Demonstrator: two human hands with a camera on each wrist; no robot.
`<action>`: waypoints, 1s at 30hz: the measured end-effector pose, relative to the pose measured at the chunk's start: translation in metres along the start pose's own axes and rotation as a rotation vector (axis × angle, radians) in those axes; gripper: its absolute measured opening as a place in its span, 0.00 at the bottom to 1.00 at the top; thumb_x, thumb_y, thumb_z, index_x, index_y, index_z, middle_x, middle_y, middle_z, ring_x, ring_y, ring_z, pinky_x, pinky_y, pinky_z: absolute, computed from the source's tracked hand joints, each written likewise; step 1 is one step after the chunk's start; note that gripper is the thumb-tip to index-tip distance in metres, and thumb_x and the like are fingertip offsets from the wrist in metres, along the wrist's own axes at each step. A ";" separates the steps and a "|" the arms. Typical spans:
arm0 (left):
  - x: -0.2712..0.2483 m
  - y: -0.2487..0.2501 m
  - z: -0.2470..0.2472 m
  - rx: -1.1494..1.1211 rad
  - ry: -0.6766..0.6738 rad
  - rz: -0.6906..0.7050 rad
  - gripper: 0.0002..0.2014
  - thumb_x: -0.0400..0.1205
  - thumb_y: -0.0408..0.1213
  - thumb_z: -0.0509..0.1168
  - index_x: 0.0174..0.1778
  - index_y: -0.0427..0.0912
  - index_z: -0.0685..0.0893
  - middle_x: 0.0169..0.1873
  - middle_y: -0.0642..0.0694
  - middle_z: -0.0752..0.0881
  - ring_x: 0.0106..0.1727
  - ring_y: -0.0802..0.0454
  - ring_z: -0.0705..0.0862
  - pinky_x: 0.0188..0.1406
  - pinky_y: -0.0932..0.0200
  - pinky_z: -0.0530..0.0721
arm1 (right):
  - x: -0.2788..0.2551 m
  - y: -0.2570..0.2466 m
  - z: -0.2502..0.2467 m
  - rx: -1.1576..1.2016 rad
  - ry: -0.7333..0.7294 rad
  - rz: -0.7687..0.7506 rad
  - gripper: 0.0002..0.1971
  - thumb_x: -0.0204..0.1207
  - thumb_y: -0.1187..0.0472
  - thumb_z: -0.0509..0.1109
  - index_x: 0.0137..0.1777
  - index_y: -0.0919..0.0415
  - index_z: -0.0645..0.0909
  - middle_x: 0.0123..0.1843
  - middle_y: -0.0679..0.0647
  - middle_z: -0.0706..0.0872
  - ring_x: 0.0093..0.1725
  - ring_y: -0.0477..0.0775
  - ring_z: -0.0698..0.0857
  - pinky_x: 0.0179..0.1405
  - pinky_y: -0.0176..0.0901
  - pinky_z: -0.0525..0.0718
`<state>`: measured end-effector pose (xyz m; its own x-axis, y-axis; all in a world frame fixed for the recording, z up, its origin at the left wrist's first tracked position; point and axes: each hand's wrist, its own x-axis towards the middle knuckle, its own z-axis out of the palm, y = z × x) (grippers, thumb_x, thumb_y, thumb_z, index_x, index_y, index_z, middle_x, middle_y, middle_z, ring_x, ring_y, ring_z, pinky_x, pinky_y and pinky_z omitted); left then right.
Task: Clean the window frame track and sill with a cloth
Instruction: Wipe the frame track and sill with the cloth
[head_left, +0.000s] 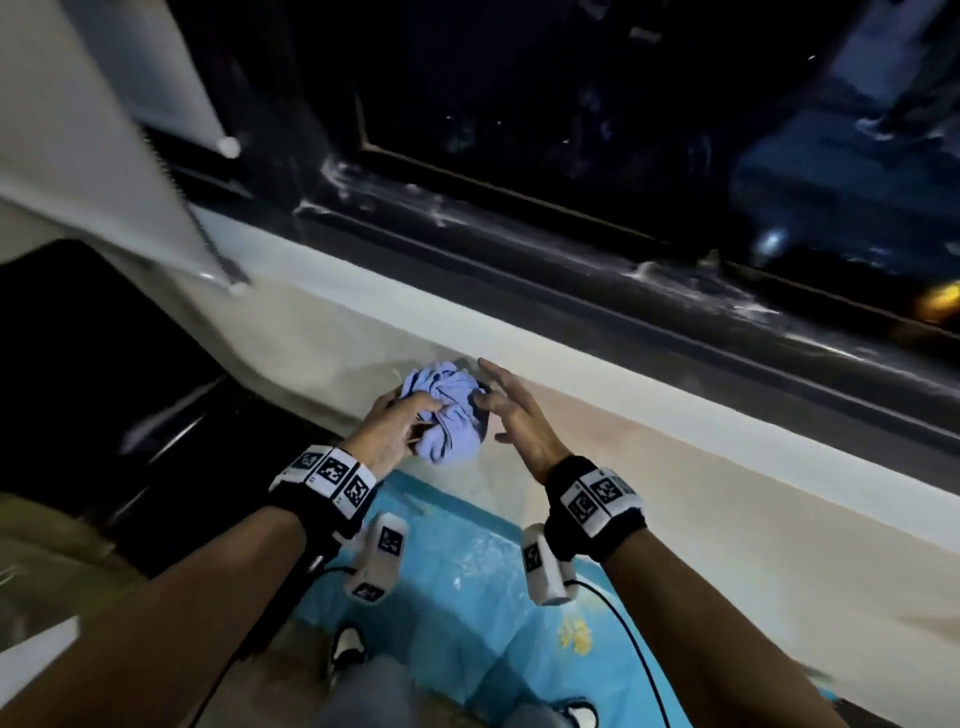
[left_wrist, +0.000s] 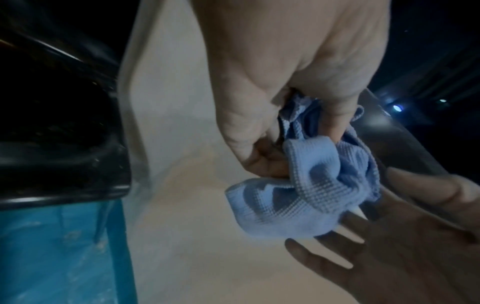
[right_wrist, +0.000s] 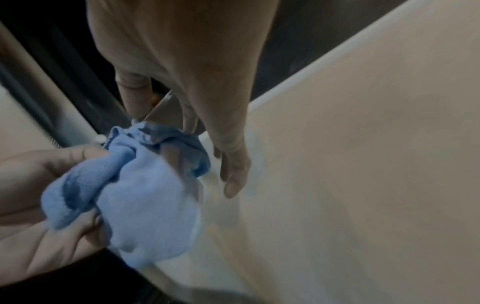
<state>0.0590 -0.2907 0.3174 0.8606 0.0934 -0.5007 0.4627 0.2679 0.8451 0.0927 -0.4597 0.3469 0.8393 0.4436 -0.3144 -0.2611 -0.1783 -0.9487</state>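
Observation:
A bunched light-blue cloth (head_left: 448, 410) is held in front of the wall below the sill (head_left: 519, 317). My left hand (head_left: 397, 421) grips it, thumb and fingers curled round the folds; the left wrist view shows the cloth (left_wrist: 309, 195) hanging from that grip. My right hand (head_left: 511, 410) is just to its right with straight, spread fingers beside the cloth (right_wrist: 135, 197), holding nothing. The dark window track (head_left: 597, 270) runs diagonally above the sill, streaked with pale smears.
A white roller blind (head_left: 104, 171) with a bead chain (head_left: 208, 234) hangs at the upper left. The beige wall (head_left: 727, 519) drops below the sill. Blue floor covering (head_left: 467, 571) lies under my arms, with my shoes on it. Dark glass (head_left: 571, 78) fills the top.

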 end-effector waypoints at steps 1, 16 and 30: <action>0.005 0.002 -0.022 -0.017 0.010 -0.024 0.30 0.62 0.41 0.73 0.58 0.28 0.82 0.53 0.29 0.85 0.51 0.35 0.84 0.52 0.42 0.78 | 0.015 0.004 0.021 -0.015 -0.024 0.021 0.26 0.76 0.60 0.65 0.74 0.48 0.68 0.62 0.46 0.79 0.56 0.45 0.78 0.44 0.34 0.78; 0.100 -0.087 -0.291 0.467 0.246 -0.045 0.10 0.72 0.31 0.68 0.37 0.38 0.72 0.32 0.42 0.74 0.33 0.50 0.77 0.32 0.60 0.78 | 0.183 0.168 0.252 -0.380 -0.062 0.118 0.16 0.63 0.56 0.67 0.52 0.54 0.79 0.39 0.49 0.82 0.41 0.53 0.80 0.37 0.35 0.75; 0.179 -0.201 -0.343 0.652 0.154 -0.180 0.14 0.74 0.43 0.66 0.50 0.39 0.75 0.36 0.49 0.75 0.40 0.44 0.77 0.42 0.50 0.77 | 0.236 0.269 0.280 -0.562 -0.144 0.321 0.27 0.76 0.69 0.62 0.76 0.60 0.65 0.65 0.64 0.78 0.63 0.64 0.79 0.60 0.44 0.75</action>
<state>0.0473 0.0014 -0.0065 0.7405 0.2491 -0.6242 0.6707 -0.3342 0.6622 0.0872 -0.1569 0.0076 0.6789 0.3984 -0.6167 -0.1659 -0.7350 -0.6575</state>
